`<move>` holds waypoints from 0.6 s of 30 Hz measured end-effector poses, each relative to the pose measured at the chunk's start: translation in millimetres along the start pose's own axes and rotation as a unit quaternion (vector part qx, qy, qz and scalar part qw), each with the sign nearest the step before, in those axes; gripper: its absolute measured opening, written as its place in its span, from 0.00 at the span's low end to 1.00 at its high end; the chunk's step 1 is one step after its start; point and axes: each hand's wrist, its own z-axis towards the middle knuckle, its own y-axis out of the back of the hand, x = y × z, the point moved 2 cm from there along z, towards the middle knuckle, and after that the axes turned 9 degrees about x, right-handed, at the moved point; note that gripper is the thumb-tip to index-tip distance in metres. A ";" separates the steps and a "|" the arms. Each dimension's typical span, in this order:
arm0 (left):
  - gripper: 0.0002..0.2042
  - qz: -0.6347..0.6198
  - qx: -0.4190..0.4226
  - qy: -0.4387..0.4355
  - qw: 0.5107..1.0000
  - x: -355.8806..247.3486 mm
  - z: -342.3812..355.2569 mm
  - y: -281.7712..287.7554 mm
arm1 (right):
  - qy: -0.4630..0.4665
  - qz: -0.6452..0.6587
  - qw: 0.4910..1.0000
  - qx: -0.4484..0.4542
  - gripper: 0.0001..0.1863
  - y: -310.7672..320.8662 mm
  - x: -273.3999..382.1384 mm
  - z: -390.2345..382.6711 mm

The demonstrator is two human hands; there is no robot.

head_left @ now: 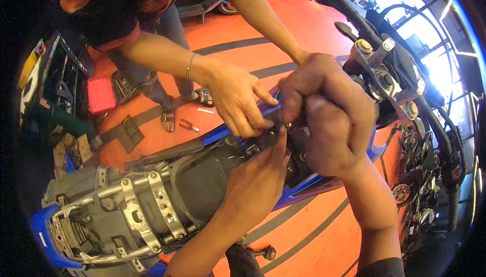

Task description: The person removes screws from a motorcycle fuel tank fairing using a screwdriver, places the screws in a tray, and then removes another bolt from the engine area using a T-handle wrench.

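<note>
My right hand (336,120) is curled into a closed grip over the front part of a partly stripped motorcycle (202,186). What lies inside its fingers is hidden. A small round metal piece (289,125), perhaps a bolt head, shows at its fingertips. My left hand (258,176) reaches in from below, fingers stretched out, with the index tip at that metal piece. Just across from it, a co-worker's hand (238,100) with a bracelet hovers over the same spot, fingers half bent. My right hand covers most of the co-worker's other hand.
A handlebar with its metal clamp (385,79) rises at the right. The bare rear frame (147,211) extends to the lower left. Pliers (189,125) and a wrench (206,110) lie on the orange floor, near a red tray (101,95) and a green tool cabinet (55,84).
</note>
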 end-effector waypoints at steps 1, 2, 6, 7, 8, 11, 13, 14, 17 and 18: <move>0.25 0.020 0.020 0.018 0.999 1.8 4.2 -0.8 | 0.012 -0.020 0.999 0.041 0.13 -2.6 -6.7 2.9; 0.25 0.036 0.005 0.016 0.999 5.4 8.7 -2.9 | 0.032 -0.025 0.998 0.051 0.13 -3.5 -15.1 6.2; 0.26 0.030 0.011 0.013 0.999 9.5 8.6 -2.4 | 0.003 -0.019 0.998 0.064 0.13 -9.1 -24.1 7.1; 0.26 0.029 0.001 0.006 1.000 11.8 7.2 -2.8 | 0.010 -0.019 0.997 0.068 0.13 -10.9 -25.5 7.9; 0.26 0.027 -0.002 0.000 1.000 10.2 7.5 -1.3 | 0.016 -0.024 0.997 0.072 0.12 -10.2 -25.3 8.8; 0.18 0.018 0.013 0.018 1.000 6.5 9.2 1.5 | 0.056 -0.052 0.994 0.075 0.11 -10.5 -29.1 9.8; 0.10 -0.018 0.019 0.047 0.999 2.3 12.7 2.5 | 0.066 -0.083 0.991 0.083 0.11 -8.0 -30.7 10.5; 0.10 -0.027 0.011 0.042 0.999 2.8 13.6 1.0 | 0.064 -0.091 0.990 0.083 0.10 -6.9 -31.2 9.9; 0.09 -0.041 -0.011 0.034 0.999 6.2 11.4 4.0 | 0.063 -0.088 0.991 0.078 0.10 -10.2 -29.8 13.8; 0.09 -0.045 -0.011 0.033 0.998 7.3 10.6 3.9 | 0.061 -0.083 0.992 0.078 0.10 -10.7 -30.3 13.7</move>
